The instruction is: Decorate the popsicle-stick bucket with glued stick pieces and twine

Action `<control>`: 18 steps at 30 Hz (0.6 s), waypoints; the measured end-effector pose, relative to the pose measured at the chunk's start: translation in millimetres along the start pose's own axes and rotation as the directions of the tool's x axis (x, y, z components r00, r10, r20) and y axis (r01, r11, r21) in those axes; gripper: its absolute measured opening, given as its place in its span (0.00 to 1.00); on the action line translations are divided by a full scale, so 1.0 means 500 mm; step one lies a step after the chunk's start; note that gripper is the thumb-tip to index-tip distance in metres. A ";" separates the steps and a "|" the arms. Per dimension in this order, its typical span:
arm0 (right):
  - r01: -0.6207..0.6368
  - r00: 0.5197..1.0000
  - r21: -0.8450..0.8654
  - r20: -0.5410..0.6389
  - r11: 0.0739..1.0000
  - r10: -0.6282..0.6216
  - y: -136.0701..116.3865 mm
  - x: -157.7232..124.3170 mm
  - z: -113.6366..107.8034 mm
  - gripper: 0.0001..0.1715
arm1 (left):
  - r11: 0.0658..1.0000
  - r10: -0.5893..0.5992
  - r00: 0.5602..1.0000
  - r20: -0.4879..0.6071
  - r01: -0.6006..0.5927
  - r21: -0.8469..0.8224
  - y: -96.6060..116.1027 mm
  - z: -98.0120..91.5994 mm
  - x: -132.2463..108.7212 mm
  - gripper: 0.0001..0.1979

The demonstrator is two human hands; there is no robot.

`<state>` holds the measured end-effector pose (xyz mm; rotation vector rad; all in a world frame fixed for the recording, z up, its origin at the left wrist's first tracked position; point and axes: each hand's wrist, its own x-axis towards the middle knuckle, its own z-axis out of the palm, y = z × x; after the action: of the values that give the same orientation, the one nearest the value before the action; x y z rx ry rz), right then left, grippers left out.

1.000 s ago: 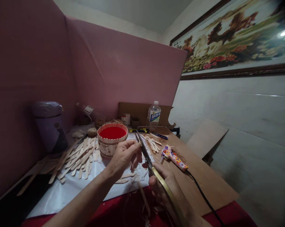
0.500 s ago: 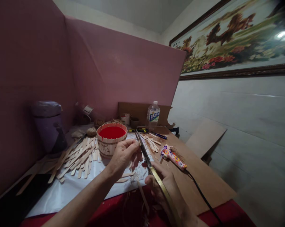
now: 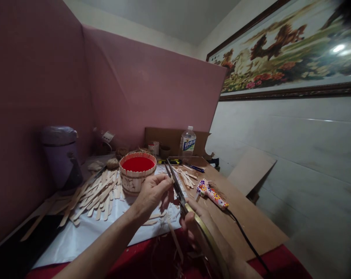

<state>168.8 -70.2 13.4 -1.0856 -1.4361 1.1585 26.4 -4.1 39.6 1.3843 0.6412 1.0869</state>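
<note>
My right hand [image 3: 197,223] is closed round the gold handles of a pair of scissors [image 3: 178,190], whose dark blades point up and away and stand slightly apart. My left hand [image 3: 156,190] pinches a small pale piece, perhaps the end of a wooden stick, right against the blades. Most of that piece is hidden by the fingers. Just beyond my left hand stands a round tub [image 3: 131,181] faced with wooden sticks, red inside. Thin shavings and offcuts [image 3: 170,217] lie below the hands.
Many flat wooden craft sticks [image 3: 101,193] are heaped left of the tub, with a smaller pile [image 3: 187,177] to its right. A flower-patterned glue gun [image 3: 212,194] with a black cord rests on the brown board [image 3: 245,221]. Behind are a plastic bottle [image 3: 188,143] and a yellow-black cutter [image 3: 172,162].
The scissor blades have parted a little wider, and the fingers of my right hand have shifted on the handles. My left hand stays in nearly the same place. The view has tilted slightly.
</note>
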 end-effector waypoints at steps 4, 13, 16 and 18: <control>-0.052 0.999 0.061 0.019 0.997 0.050 0.002 -0.010 0.012 0.40 | 1.000 -0.009 1.000 0.006 0.009 0.006 0.002 -0.003 -0.002 0.16; -0.029 0.999 0.178 0.044 0.984 0.021 -0.001 -0.009 0.031 0.34 | 1.000 0.005 1.000 0.004 -0.005 -0.013 0.001 -0.008 -0.002 0.15; -0.001 1.000 0.172 0.011 0.985 -0.001 -0.001 -0.003 0.032 0.33 | 1.000 0.008 1.000 0.001 -0.008 -0.001 0.000 -0.014 -0.004 0.16; 0.028 1.000 0.161 -0.004 0.987 -0.027 0.002 0.001 0.032 0.34 | 1.000 0.010 1.000 -0.003 -0.010 0.003 0.001 -0.016 -0.005 0.16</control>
<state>153.1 -71.5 10.9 -0.9513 -1.3278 1.2312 18.1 -2.7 38.3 1.3900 0.6381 1.0966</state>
